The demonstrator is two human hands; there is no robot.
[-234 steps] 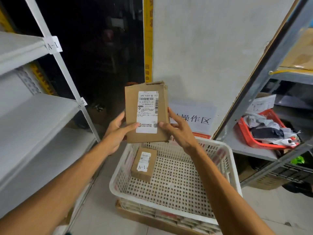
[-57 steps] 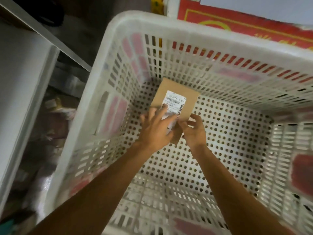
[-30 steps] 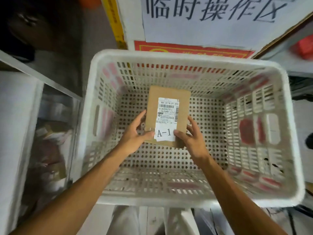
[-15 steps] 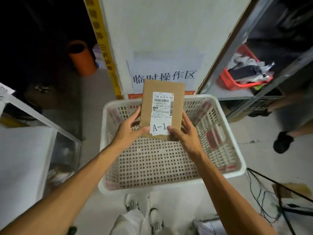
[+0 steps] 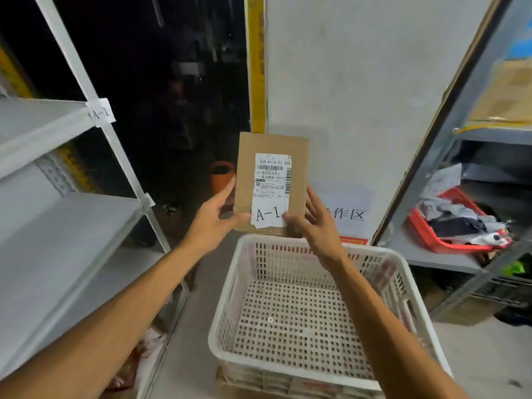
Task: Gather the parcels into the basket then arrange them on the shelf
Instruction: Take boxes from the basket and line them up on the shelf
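Now, a parcel [image 5: 299, 168] is held up in both hands, above the basket [image 5: 230, 283].

The cardboard parcel stands upright in the air over the far rim of the white basket, its "A-1" label [image 5: 272, 185] facing the person. The left hand [image 5: 214, 223] pinches its lower left edge with the thumb on the front, and the right hand [image 5: 316, 223] grips the lower right corner the same way. Both grips sit low, so I'd say the parcel could tip or slip out on a swing towards the grey shelf [image 5: 57, 226] on the left. The tag [image 5: 100, 112] on the shelf post also reads A-1, so setting the parcel on another level would misfile it.
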